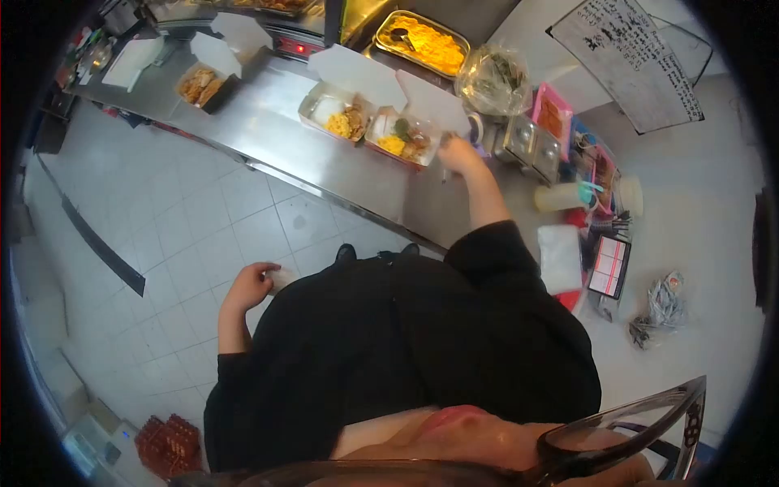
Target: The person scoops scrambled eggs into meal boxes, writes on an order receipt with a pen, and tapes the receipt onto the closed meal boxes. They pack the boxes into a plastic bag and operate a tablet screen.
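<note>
My right hand (460,154) is closed at the right side of an open takeaway box (403,152). A thin object shows below its fingers, too small to name. That box holds white rice, yellow food, brown pieces and something green. Just left of it stands a second open takeaway box (331,114) with rice, yellow food and brown pieces. My left hand (251,286) hangs low beside my body, away from the counter, its fingers curled. Something pale shows at its fingertips, and I cannot make out what it is.
A third open box (203,87) with brown food sits farther left on the steel counter (268,97). Behind are a tray of yellow food (422,45) with a dark spoon and a clear plastic bag (493,79). Lidded steel containers (531,146) and a bottle (560,197) stand right.
</note>
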Demonstrator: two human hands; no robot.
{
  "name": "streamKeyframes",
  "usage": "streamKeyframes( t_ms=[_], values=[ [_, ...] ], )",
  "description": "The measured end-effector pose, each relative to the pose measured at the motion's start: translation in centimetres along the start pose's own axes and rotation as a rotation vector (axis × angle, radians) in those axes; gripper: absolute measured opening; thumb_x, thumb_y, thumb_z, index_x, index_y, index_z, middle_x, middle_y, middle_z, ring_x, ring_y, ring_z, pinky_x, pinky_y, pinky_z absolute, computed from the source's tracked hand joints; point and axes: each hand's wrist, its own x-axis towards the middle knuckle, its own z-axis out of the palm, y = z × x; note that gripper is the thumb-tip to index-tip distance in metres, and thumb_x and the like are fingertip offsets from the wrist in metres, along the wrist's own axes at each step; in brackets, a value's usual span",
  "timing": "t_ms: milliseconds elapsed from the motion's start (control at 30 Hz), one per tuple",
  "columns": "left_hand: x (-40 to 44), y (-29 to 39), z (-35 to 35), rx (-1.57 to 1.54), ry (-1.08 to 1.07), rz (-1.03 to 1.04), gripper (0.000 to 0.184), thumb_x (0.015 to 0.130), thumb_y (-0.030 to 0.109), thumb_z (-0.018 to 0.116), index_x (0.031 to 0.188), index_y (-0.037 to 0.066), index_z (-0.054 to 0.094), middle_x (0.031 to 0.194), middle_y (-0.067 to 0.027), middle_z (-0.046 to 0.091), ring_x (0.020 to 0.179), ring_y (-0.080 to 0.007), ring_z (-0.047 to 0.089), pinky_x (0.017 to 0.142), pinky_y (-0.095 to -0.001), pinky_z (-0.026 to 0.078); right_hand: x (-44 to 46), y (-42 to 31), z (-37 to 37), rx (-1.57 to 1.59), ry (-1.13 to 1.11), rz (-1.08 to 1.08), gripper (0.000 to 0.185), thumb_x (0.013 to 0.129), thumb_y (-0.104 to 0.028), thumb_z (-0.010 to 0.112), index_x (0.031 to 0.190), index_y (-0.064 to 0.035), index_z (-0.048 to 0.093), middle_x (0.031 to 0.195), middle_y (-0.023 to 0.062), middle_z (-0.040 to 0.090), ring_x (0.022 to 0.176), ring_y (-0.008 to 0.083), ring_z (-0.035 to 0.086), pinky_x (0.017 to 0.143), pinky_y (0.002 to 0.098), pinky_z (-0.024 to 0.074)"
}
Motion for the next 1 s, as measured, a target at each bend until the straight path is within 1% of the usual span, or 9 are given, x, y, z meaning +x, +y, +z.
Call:
streamKeyframes(
  t_ms=[100, 233, 367, 467, 567, 633, 667, 767, 1000],
  values=[
    [3.4, 4.0, 0.8, 0.039, -0.074, 0.174, 0.042, 0.076, -0.002, 0.051, 0.115, 0.001, 0.065, 0.103, -0.0155, 0.068, 0.086, -0.026, 0.065, 0.081, -0.0353, 0.052, -0.6, 4.9, 3.4, -0.235, -0.05, 0.198, 0.053, 0.084, -0.041, 0.064, 0.117, 0.0009, 0.061, 0.114, 0.0234, 0.065, 0.106, 0.0377, 0.062, 0.092, 0.0436, 0.0483],
    [10.3, 11.5, 4.1, 0.077, -0.252, 0.442, 0.047, 0.073, -0.003, 0.054, 0.119, 0.006, 0.063, 0.106, -0.0136, 0.067, 0.091, -0.0243, 0.063, 0.083, -0.0346, 0.05, 0.4, 7.5, 8.1, -0.056, 0.07, 0.245, 0.044, 0.08, -0.035, 0.068, 0.104, 0.001, 0.068, 0.109, 0.0236, 0.066, 0.105, 0.0364, 0.064, 0.089, 0.0437, 0.0505],
    [18.0, 19.1, 11.3, 0.17, -0.514, 0.523, 0.049, 0.074, -0.001, 0.058, 0.122, 0.008, 0.062, 0.107, -0.014, 0.066, 0.09, -0.0233, 0.061, 0.083, -0.0349, 0.05, -3.7, 11.9, 6.2, 0.017, -0.317, 0.149, 0.039, 0.077, -0.029, 0.072, 0.101, 0.0016, 0.067, 0.098, 0.0164, 0.07, 0.078, 0.0282, 0.069, 0.072, 0.0399, 0.0548],
    [23.1, 22.9, 20.2, 0.234, -0.581, 0.592, 0.051, 0.078, 0.003, 0.06, 0.128, 0.012, 0.058, 0.112, -0.016, 0.063, 0.088, -0.0261, 0.062, 0.081, -0.0344, 0.05, -9.6, 19.9, 6.4, 0.825, -0.053, 0.229, 0.026, 0.08, -0.019, 0.071, 0.098, -0.0012, 0.065, 0.085, 0.0107, 0.068, 0.061, 0.0181, 0.063, 0.057, 0.0316, 0.0506],
    [27.1, 23.0, 27.8, 0.11, -0.376, 0.685, 0.055, 0.081, 0.012, 0.065, 0.134, 0.017, 0.053, 0.128, -0.0171, 0.053, 0.101, -0.0311, 0.059, 0.087, -0.0378, 0.048, -13.8, 28.2, 6.0, 1.369, 0.223, 0.22, 0.014, 0.086, -0.01, 0.065, 0.098, -0.0055, 0.061, 0.078, 0.0058, 0.064, 0.06, 0.0116, 0.057, 0.055, 0.0239, 0.0454],
    [28.3, 23.1, 29.5, 0.437, 0.0, 0.824, 0.058, 0.08, 0.025, 0.07, 0.135, 0.018, 0.053, 0.135, -0.0149, 0.047, 0.112, -0.0328, 0.052, 0.094, -0.0423, 0.043, -16.5, 31.2, 5.4, 1.606, 0.468, 0.169, 0.012, 0.087, -0.009, 0.064, 0.098, -0.0063, 0.06, 0.078, 0.0055, 0.064, 0.061, 0.011, 0.057, 0.056, 0.0238, 0.0456],
    [28.4, 23.3, 29.7, 0.599, 0.199, 0.877, 0.061, 0.079, 0.032, 0.072, 0.135, 0.018, 0.053, 0.139, -0.0139, 0.043, 0.117, -0.0336, 0.049, 0.097, -0.0445, 0.04, -17.0, 31.4, 5.0, 1.596, 0.514, 0.175, 0.011, 0.088, -0.009, 0.064, 0.097, -0.0064, 0.06, 0.079, 0.0056, 0.064, 0.061, 0.0108, 0.057, 0.057, 0.0239, 0.046],
    [27.9, 24.5, 27.8, 0.712, 0.255, 0.881, 0.064, 0.078, 0.047, 0.07, 0.134, 0.021, 0.054, 0.144, -0.0091, 0.039, 0.131, -0.0354, 0.035, 0.105, -0.0524, 0.029, -16.2, 29.5, 5.7, 1.521, 0.592, 0.185, 0.009, 0.089, -0.009, 0.064, 0.096, -0.0066, 0.059, 0.08, 0.006, 0.065, 0.064, 0.0104, 0.058, 0.059, 0.0245, 0.0475],
    [29.9, 23.9, 27.3, 0.706, 0.141, 0.928, 0.077, 0.073, 0.053, 0.07, 0.139, 0.022, 0.045, 0.143, 0.0034, 0.041, 0.135, -0.0212, 0.034, 0.106, -0.0527, 0.027, -7.5, 18.5, 11.5, 0.942, 0.595, -0.242, 0.01, 0.08, -0.006, 0.071, 0.083, -0.0031, 0.062, 0.078, 0.0077, 0.067, 0.069, 0.0141, 0.064, 0.061, 0.0273, 0.0504]
  ],
)
